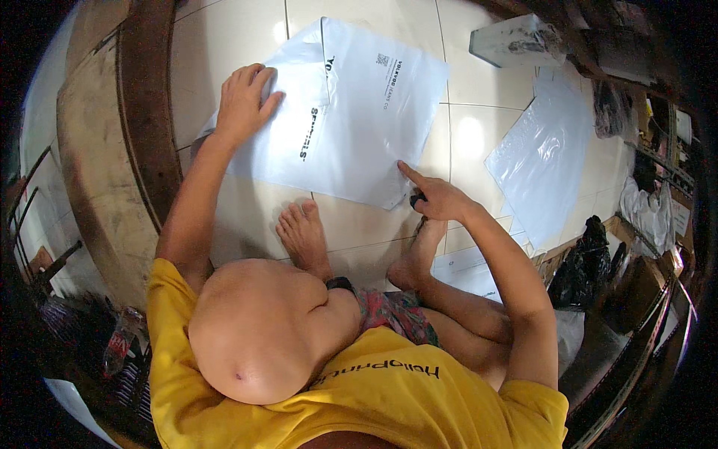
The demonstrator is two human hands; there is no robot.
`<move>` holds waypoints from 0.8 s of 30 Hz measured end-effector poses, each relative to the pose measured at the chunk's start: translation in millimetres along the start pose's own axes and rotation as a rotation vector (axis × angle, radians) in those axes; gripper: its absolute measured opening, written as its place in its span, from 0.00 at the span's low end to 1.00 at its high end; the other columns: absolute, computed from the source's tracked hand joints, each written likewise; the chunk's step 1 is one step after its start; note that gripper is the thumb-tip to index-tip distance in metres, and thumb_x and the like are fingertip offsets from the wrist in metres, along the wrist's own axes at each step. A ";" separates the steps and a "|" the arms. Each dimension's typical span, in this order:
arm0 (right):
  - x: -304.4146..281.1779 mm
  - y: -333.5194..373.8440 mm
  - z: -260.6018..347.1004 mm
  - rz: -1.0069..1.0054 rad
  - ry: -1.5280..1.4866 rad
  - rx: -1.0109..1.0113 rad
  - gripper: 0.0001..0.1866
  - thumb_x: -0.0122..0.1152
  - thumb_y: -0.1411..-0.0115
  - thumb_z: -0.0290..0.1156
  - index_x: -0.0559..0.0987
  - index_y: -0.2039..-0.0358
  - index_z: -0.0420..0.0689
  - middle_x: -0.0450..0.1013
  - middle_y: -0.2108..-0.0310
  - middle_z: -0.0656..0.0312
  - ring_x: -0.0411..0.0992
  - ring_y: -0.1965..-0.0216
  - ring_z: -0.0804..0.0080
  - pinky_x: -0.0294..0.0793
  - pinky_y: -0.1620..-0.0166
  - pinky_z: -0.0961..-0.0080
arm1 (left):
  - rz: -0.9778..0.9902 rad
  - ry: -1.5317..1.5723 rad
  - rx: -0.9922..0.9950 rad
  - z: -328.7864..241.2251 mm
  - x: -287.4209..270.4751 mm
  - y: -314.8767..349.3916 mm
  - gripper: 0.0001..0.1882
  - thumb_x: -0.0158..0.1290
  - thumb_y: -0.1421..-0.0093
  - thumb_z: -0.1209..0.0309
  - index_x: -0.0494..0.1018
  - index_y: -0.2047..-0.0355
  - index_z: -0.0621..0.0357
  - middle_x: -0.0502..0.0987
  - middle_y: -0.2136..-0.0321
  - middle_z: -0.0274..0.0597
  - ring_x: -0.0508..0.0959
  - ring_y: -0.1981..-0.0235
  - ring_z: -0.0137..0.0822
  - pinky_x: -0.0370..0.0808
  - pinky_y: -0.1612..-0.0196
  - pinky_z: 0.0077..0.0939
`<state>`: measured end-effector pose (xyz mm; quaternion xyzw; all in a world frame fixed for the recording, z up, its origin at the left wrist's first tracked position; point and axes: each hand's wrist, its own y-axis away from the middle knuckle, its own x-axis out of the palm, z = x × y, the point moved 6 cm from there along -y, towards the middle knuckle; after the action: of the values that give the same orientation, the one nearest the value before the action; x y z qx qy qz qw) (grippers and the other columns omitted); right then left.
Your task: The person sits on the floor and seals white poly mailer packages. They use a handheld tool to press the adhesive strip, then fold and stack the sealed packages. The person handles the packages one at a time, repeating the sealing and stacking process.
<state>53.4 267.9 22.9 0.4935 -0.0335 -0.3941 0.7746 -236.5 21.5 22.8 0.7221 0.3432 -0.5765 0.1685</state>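
A large pale grey-white plastic mailer bag (374,142) with black print lies on the tiled floor in front of me. Its left part is folded over, making an edge down the middle. On that folded part rests my left hand (248,105), open, palm down with the thumb apart. My right hand (443,200) is at the bag's near right corner, its index fingertip touching the plastic. The other fingers curl around a small black object (416,200), mostly hidden, whose kind I cannot make out.
More pale plastic bags (542,146) lie flat on the right, with a printed sheet (470,271) near my leg. A clear-sided block-shaped package (516,43) stands at the far right. Black plastic bags (580,266) and shelving line the right side; a wooden piece (146,120) borders the left.
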 end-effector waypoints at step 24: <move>18.6 11.7 -0.1 -0.077 0.093 0.085 0.51 0.57 0.48 0.25 0.42 0.27 0.52 0.73 0.61 0.42 0.72 0.57 0.42 0.71 0.51 0.54 | 0.337 0.046 -0.007 55.6 12.1 22.3 0.32 0.65 0.48 0.61 0.70 0.43 0.54 0.66 0.40 0.48 0.67 0.41 0.47 0.65 0.38 0.41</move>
<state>72.9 258.3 25.8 0.5448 0.0047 -0.3986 0.7378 -259.7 -26.2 -7.5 0.7818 0.2231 -0.5222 0.2575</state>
